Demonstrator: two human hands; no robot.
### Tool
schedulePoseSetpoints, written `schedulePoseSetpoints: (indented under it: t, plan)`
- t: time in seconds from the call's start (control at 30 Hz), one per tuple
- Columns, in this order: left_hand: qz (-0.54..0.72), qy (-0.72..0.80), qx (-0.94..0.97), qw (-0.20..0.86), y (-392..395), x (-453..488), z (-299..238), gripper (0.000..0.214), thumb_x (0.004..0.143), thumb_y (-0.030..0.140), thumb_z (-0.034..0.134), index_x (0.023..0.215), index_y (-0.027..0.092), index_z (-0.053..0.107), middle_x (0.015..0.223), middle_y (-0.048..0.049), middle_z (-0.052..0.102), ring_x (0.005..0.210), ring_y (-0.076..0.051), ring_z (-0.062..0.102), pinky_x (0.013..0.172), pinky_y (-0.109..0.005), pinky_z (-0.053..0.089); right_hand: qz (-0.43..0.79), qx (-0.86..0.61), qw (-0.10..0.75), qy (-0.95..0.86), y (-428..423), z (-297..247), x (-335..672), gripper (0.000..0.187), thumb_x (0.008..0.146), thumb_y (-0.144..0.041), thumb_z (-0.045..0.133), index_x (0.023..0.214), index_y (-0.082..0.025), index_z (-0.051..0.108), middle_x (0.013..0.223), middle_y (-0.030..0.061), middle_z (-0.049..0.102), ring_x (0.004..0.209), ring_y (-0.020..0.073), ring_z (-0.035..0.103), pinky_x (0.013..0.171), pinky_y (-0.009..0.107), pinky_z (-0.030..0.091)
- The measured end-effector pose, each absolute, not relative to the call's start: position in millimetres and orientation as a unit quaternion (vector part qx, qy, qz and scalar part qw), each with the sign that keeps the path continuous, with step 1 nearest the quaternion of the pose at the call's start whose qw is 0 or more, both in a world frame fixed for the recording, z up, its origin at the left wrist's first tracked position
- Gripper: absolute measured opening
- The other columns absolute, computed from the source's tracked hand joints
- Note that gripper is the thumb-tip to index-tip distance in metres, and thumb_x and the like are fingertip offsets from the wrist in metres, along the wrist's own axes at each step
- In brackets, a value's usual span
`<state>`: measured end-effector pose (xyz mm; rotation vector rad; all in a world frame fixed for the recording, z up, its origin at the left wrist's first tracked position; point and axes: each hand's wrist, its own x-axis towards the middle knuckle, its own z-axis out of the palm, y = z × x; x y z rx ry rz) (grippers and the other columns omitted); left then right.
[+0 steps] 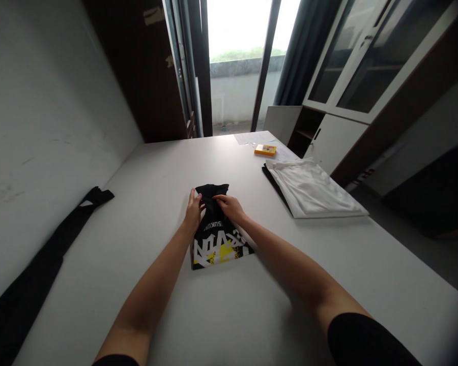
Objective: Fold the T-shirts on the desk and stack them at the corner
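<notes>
A folded black printed shirt (213,229) lies on the white table in front of me, its white lettering and yellow patches showing on the near part. My left hand (194,207) grips the shirt's far left side, with the thumb over the cloth. At the far right side, my right hand (229,205) pinches the fabric between thumb and fingers. Between the hands the black cloth is bunched and creased, and the far edge sticks out beyond them. Some fingertips are hidden by the cloth.
Folded white cloth (316,188) lies on the right, over something black. Behind it are an orange-yellow box (265,150) and papers (252,138). A long black garment (49,249) stretches along the table's left side by the wall. White cabinets (339,140) stand beyond the right edge.
</notes>
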<state>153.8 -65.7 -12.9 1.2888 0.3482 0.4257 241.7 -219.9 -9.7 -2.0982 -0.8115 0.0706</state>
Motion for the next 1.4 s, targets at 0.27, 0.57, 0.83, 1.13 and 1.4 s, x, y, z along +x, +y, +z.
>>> schedulePoseSetpoints:
  t: [0.27,0.57,0.83,1.13,1.4]
  plan:
    - [0.158,0.096,0.535,0.824,-93.0,144.1,-1.1,0.065,0.1,0.062,0.033,0.129,0.016,0.067,0.13,-0.0142,0.07,0.125,-0.032,0.062,0.107,-0.049,0.048,0.013,-0.842,0.449,-0.3,-218.0,-3.3,231.7,0.049,0.095,-0.065,0.056,0.089,-0.02,0.076,0.082,0.006,0.074,0.075,0.0208,0.067,0.072,0.029,0.05]
    - [0.275,0.19,0.547,0.767,-41.6,142.7,-25.4,0.046,0.091,0.055,0.044,0.112,0.018,0.063,0.106,-0.012,0.072,0.111,-0.024,0.067,0.097,-0.042,0.051,-0.081,-0.768,0.584,-0.249,-228.6,10.6,238.1,0.037,0.097,-0.051,0.052,0.085,-0.02,0.068,0.093,0.0073,0.073,0.083,0.0236,0.066,0.074,0.033,0.053]
    - [0.27,0.146,0.608,0.733,-38.6,139.3,-39.5,0.042,0.084,0.052,0.058,0.097,0.014,0.068,0.087,-0.0066,0.069,0.083,-0.018,0.067,0.085,-0.034,0.054,-0.331,-0.75,0.536,-0.203,-295.7,89.1,258.0,0.043,0.101,-0.055,0.043,0.097,-0.021,0.069,0.093,0.0094,0.067,0.094,0.0274,0.064,0.085,0.041,0.055]
    - [0.261,0.143,0.623,0.723,-42.4,137.1,-41.0,0.032,0.079,0.045,0.064,0.088,0.015,0.07,0.081,-0.0047,0.068,0.075,-0.016,0.063,0.074,-0.029,0.053,-0.442,-0.817,0.318,-0.192,-441.9,160.0,336.8,0.062,0.107,-0.058,0.026,0.099,-0.014,0.068,0.093,0.011,0.063,0.091,0.0256,0.064,0.08,0.04,0.053]
    - [0.232,0.146,0.641,0.717,-70.7,139.6,-37.2,0.028,0.077,0.042,0.067,0.084,0.015,0.072,0.079,-0.0055,0.069,0.07,-0.017,0.062,0.067,-0.028,0.051,-0.257,-0.952,0.135,-0.1,-504.7,145.5,449.3,0.062,0.104,-0.058,0.039,0.103,-0.006,0.072,0.101,0.0224,0.072,0.101,0.0328,0.066,0.088,0.04,0.048]
